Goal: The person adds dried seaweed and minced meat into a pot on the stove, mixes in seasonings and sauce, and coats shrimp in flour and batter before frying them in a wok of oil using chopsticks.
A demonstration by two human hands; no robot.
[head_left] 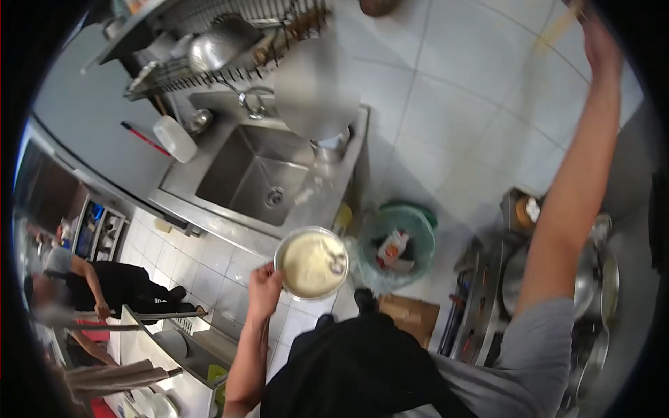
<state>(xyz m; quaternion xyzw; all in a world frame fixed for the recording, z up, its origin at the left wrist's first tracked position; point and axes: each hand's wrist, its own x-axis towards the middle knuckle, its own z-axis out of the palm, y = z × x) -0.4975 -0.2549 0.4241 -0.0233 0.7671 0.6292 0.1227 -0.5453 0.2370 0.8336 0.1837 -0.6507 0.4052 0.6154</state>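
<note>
My left hand (265, 289) is closed on the rim of a round metal bowl (280, 282). A pale yellow, creamy mixture (306, 268) fills much of it, and a shiny metal utensil end or lumps show at its right side. The bowl is held in front of my black apron (341, 369), between the sink and a bin. My right arm stretches far up to the upper right, and my right hand (599, 42) is at the dark edge of the view. Something light brown and blurred shows by its fingers; its kind cannot be made out.
A steel sink (233, 164) stands ahead-left, below a dish rack (244, 63) with metal bowls. A green-lined bin (425, 240) holds rubbish. Pans (557, 279) stand at the right. A co-worker (104, 285) in black stands at the left by a counter (185, 400).
</note>
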